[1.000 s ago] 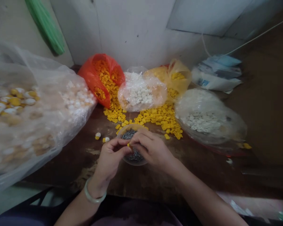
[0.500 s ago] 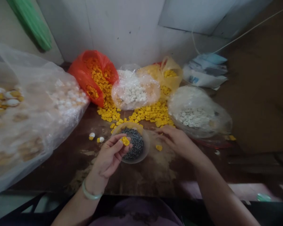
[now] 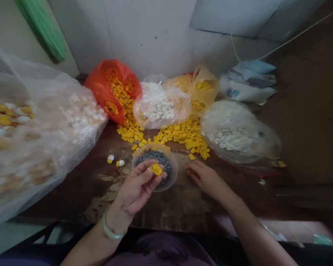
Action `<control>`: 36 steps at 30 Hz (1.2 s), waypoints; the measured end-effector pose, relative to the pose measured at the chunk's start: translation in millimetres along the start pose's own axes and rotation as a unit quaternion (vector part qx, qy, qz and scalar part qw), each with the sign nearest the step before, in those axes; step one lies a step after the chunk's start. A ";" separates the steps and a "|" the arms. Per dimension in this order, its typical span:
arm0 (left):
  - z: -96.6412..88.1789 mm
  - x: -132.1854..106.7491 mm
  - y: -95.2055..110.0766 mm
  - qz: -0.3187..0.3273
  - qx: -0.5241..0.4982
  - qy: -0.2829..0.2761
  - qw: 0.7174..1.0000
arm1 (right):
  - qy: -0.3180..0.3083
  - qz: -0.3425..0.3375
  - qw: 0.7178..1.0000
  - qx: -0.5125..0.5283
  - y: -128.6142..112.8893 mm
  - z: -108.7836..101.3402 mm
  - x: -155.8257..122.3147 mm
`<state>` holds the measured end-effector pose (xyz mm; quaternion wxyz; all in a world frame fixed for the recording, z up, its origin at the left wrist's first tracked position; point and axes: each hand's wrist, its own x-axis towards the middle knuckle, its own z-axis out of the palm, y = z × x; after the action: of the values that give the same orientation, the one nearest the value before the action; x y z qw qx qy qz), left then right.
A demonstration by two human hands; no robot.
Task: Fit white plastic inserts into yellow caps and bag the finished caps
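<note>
Pinching a yellow plastic piece [image 3: 155,169], the left hand [image 3: 135,186] hovers over a clear bowl of dark beads [image 3: 154,162], spilled yellow pieces [image 3: 180,135] beyond; the right hand [image 3: 207,180] loosely curled, its hold unclear.

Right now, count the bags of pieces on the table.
5: a large clear bag at left, a red bag by the wall, a middle clear bag, a yellow bag behind it, and a right clear bag. Others may be hidden behind them.

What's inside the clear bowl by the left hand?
The clear bowl holds small dark grey granules. The left hand and the yellow pieces it holds cover the bowl's near side, so whatever lies there and at the bottom cannot be seen.
</note>
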<state>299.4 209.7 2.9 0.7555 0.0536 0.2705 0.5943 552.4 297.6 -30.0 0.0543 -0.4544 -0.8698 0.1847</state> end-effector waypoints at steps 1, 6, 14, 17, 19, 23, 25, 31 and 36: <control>-0.5 0.0 0.4 -0.002 -0.002 0.000 1.000 | 0.001 0.002 1.000 -0.002 1.5 -0.1 2.2; -2.4 1.5 5.1 0.008 -0.002 0.028 1.000 | 0.015 0.005 0.999 -0.031 5.6 -1.4 24.7; -5.6 3.1 7.7 0.018 -0.003 0.051 0.999 | 0.043 -0.069 0.996 0.022 -15.0 7.7 89.1; -8.0 3.7 8.4 0.025 0.000 0.049 0.998 | 0.026 -0.068 0.997 0.023 -16.2 11.8 97.5; -9.6 4.2 9.0 0.031 -0.001 0.050 0.998 | 0.032 -0.054 0.998 0.018 -9.8 12.8 96.9; -11.9 5.7 9.0 0.033 -0.001 0.045 0.998 | 0.060 -0.025 0.997 0.041 11.3 13.9 89.8; -12.3 6.8 8.2 0.030 0.003 0.044 0.999 | 0.069 -0.011 0.996 0.051 19.6 15.1 85.7; -9.4 8.6 4.5 0.021 0.008 0.047 0.999 | 0.092 -0.012 0.995 0.046 22.0 13.7 78.3; -4.5 7.4 2.6 0.024 0.024 0.050 0.998 | 0.105 -0.095 0.990 -0.017 9.7 13.1 94.3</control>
<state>296.0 216.2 -2.4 0.7250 0.0487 0.3207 0.6076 501.7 375.4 -52.6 0.1548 -0.3871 -0.9016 0.1150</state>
